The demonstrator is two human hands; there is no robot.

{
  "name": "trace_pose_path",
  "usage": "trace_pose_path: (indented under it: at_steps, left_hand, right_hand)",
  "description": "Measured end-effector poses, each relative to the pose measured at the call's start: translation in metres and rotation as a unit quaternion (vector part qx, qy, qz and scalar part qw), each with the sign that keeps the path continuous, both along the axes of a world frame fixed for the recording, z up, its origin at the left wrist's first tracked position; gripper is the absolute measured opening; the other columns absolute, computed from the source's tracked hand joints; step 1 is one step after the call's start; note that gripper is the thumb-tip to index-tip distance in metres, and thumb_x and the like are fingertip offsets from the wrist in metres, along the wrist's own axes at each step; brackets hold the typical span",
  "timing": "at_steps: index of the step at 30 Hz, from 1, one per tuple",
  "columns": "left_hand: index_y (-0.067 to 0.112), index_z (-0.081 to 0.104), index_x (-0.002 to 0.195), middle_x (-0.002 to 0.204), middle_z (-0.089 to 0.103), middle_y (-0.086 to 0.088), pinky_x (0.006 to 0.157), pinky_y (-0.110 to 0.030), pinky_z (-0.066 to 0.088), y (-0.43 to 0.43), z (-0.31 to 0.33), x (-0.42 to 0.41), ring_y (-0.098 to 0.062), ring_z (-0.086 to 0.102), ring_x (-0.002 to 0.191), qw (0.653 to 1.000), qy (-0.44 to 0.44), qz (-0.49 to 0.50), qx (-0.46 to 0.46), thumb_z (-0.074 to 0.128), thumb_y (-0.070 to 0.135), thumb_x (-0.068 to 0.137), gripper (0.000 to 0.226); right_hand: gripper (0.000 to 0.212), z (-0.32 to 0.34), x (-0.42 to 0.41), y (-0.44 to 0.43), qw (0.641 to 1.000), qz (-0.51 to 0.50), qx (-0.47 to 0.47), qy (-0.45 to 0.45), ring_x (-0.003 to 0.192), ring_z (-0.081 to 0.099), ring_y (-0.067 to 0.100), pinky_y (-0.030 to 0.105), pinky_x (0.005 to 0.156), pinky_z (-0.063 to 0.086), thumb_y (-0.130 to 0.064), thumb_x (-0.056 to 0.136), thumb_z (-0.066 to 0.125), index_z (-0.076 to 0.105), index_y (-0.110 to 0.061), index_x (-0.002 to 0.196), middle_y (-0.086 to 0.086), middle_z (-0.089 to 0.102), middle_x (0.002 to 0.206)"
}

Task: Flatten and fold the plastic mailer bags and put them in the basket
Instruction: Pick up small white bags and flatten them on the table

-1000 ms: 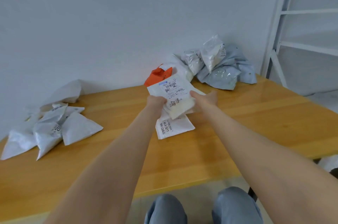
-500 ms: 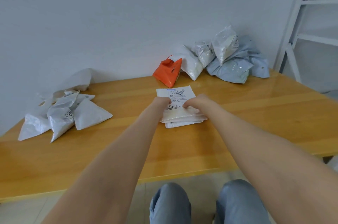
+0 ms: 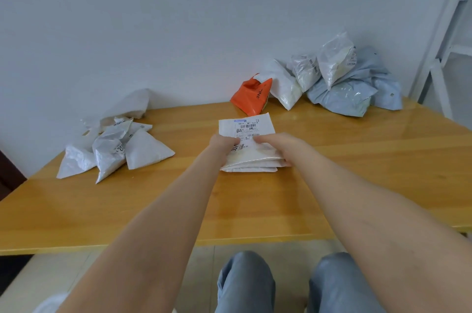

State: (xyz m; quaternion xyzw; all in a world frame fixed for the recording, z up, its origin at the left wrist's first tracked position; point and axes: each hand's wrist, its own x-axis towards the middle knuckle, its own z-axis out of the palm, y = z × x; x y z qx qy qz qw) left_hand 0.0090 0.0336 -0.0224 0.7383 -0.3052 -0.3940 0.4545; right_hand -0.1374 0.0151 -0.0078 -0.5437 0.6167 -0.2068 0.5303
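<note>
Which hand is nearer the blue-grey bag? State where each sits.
Right. The right hand, on the labelled mailer, is front-left of the blue-grey bag; the left hand is farther left, beside it.

Your left hand (image 3: 221,146) and right hand (image 3: 277,144) both gripped a white mailer (image 3: 251,160) that lay partly folded on the desk (image 3: 344,172), with its label (image 3: 247,125) facing up beyond your fingers. On your left lay a heap of white folded triangles (image 3: 115,153), touching one another. By the wall (image 3: 178,18) sat an orange bag (image 3: 251,95). Just right of it was a pile (image 3: 339,82) of crumpled white and grey bags. Your knees (image 3: 245,280) showed below the desk edge.
</note>
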Motion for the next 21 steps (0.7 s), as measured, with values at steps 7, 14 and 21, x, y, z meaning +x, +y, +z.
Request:
trace_pose_path:
  at_steps: [7,14,21]
  left_hand:
    - [0.007,0.054,0.103,0.068,0.053,-0.003,0.053,-0.024,0.038,0.034,0.006,0.041,-0.016,0.048,0.057,0.996,0.019,0.089,-0.007,0.063,0.025,0.085,0.027]
    - [0.009,0.053,0.103,0.078,0.058,-0.003,0.068,-0.033,0.047,0.074,-0.006,0.088,-0.021,0.057,0.073,0.976,-0.043,0.207,-0.049,0.054,0.036,0.091,0.030]
    - [0.011,0.050,0.126,0.096,0.061,-0.002,0.063,-0.030,0.046,0.130,-0.012,0.132,-0.017,0.058,0.077,0.947,-0.101,0.302,-0.050,0.051,0.037,0.093,0.042]
  right_hand:
    - [0.048,-0.002,0.049,0.010,0.998,0.047,-0.003,-0.051,0.108,0.060,0.022,0.036,0.098,0.047,-0.033,0.084,0.072,0.059,-0.008,0.122,0.004,0.063,0.121]
    - [0.055,-0.002,0.104,0.028,0.991,0.126,0.000,-0.053,0.108,0.061,0.028,0.038,0.094,0.051,-0.021,0.078,0.075,0.054,-0.007,0.127,0.011,0.062,0.121]
    - [0.058,-0.003,0.162,0.061,0.976,0.206,0.003,-0.067,0.111,0.059,0.029,0.037,0.093,0.050,-0.014,0.077,0.076,0.052,-0.005,0.129,0.012,0.060,0.125]
